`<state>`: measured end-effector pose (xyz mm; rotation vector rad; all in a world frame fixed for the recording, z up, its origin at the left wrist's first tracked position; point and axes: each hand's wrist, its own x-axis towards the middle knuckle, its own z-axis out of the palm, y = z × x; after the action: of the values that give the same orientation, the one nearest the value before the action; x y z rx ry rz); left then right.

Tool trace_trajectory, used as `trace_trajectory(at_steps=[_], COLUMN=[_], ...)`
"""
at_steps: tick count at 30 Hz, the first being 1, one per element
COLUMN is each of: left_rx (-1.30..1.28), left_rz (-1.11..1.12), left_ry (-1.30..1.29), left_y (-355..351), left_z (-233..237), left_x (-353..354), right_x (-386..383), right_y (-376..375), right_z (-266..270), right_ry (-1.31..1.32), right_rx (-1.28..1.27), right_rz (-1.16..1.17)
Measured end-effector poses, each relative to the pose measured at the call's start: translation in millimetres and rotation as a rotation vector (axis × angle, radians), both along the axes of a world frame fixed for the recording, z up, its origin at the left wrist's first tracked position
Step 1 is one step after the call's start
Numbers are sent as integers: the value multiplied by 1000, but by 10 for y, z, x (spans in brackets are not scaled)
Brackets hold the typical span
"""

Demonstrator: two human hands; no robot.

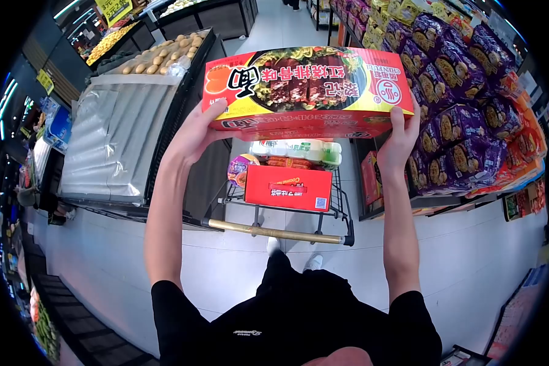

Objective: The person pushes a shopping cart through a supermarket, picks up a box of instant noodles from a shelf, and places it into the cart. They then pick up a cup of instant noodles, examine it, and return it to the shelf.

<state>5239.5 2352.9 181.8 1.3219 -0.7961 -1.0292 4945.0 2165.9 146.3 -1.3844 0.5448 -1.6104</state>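
A large red and yellow box of instant noodles [311, 79], its printing upside down, is held up at both ends in front of me. My left hand [196, 129] grips its left end, thumb on the lower front edge. At the right end my right hand [399, 137] holds it the same way. Below the box stands a shopping cart [274, 232] with a gold handle. Inside the cart are a red carton [287, 188], a purple noodle tub [242, 169], red-wrapped packs [288, 162] and a white and green package [296, 149]. The box hides the cart's far end.
Purple noodle packs [460, 152] are piled on a display at the right. On the left stands a produce stand [113, 131] covered in grey sheeting, with potatoes [168, 56] at its far end. A pale tiled aisle [274, 27] runs ahead between the displays.
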Motion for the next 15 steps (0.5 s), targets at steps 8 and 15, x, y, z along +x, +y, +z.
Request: trace_trajectory(at_steps=[8,15], left_rx=[102,255], left_rz=[-24,-86], left_ry=[50,110], left_y=[-376,-462], left_z=[-738,-1242], left_x=[663,836], right_x=[531,527], right_y=[-70,132], right_z=[-820,-1055], right_ry=[27,156], right_rx=[247,391], right_rz=[-14,-107])
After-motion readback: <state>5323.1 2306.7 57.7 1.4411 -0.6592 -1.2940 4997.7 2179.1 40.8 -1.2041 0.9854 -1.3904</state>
